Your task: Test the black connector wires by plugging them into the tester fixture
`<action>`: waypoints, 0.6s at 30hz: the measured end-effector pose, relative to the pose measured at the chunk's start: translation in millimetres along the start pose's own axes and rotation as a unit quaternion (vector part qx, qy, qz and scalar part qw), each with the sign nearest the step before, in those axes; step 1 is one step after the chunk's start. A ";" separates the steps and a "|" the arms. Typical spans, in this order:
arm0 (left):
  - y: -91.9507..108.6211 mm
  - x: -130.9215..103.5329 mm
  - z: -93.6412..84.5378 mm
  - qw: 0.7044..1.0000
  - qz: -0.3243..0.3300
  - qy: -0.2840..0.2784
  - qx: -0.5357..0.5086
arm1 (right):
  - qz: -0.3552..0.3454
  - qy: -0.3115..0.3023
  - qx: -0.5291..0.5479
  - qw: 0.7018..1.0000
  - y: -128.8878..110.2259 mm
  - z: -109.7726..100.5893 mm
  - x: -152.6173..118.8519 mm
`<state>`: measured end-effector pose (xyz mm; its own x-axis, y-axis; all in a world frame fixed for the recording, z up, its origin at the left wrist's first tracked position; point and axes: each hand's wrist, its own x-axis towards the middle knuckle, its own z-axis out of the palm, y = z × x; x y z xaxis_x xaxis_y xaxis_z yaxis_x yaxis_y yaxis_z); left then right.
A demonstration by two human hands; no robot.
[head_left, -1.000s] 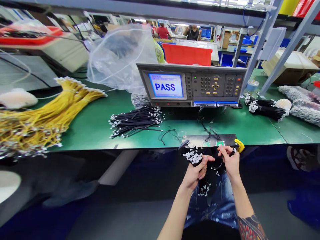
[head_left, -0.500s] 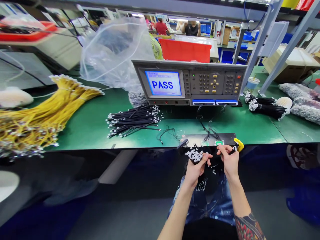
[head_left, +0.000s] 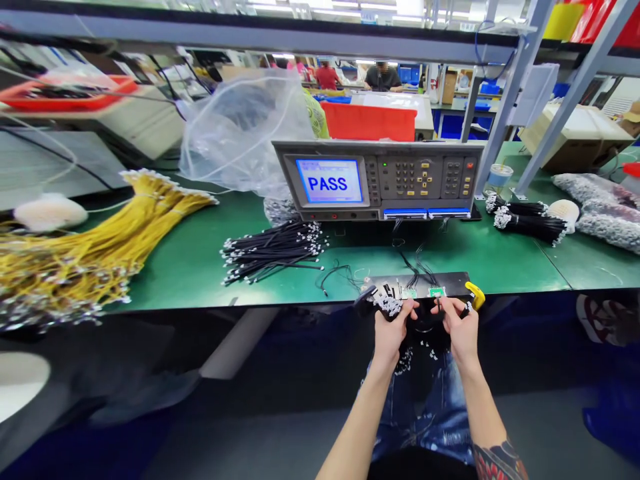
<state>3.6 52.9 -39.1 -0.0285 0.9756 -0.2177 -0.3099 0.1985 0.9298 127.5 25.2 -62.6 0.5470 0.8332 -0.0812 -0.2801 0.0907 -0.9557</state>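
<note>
My left hand (head_left: 391, 331) is closed round a bundle of black cables (head_left: 389, 303) with white connectors fanning out at the top. Close to the right-hand green circuit board (head_left: 437, 292), my right hand (head_left: 461, 328) is closed, and black cable with a white end shows at its fingers. Both green boards sit on a black fixture plate (head_left: 453, 280) at the bench edge, the left board (head_left: 409, 293) just beyond my left fingertips. Thin black wires run from the boards to the tester (head_left: 380, 180), whose screen reads PASS. More white connectors hang over my lap.
Black cables (head_left: 273, 250) lie piled left of the tester, beside yellow cable bundles (head_left: 165, 207). A yellow handle (head_left: 475, 295) and a dark one (head_left: 367, 295) flank the fixture. Further black bundles (head_left: 530, 223) and a cup (head_left: 499, 175) stand right. A metal shelf frame crosses above.
The view has tilted up slightly. My left hand and its cable bundle have come closer to the left board, and my right fingers have drawn a little below the right board.
</note>
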 end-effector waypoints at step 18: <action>-3.0 -5.4 7.3 0.999 0.016 0.032 -0.015 | 0.003 -0.015 -0.006 1.000 1.6 -25.8 -3.8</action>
<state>11.6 47.7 -38.6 -0.0998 0.9733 -0.2068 -0.3362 0.1627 0.9277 145.3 8.0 -71.2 0.5217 0.8495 -0.0785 -0.2732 0.0792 -0.9587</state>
